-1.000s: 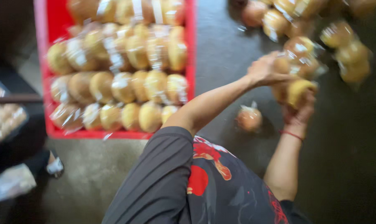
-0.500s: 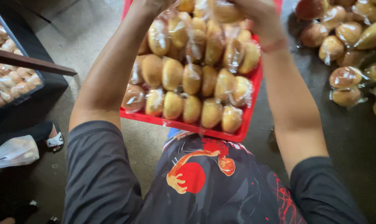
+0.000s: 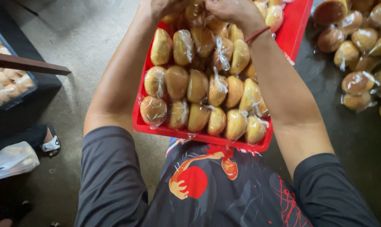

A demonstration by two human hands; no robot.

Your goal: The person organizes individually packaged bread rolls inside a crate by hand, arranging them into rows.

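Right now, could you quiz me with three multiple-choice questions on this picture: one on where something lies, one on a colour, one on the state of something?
1. Where is the loose heap of wrapped buns?
A. on the floor to the right of the tray
B. on a shelf above the tray
C. in a sack on the left

2. What colour is the tray?
A. blue
B. red
C. green

3. How are the buns in the tray kept?
A. bare
B. each in clear plastic wrap
C. in paper boxes

Answers: 1 A, the heap lies on dark floor at the right edge. 2 B, its near rim is bright red. 3 B, shiny twisted wrap shows on each, and the left hand and right hand reach among them at the far end.
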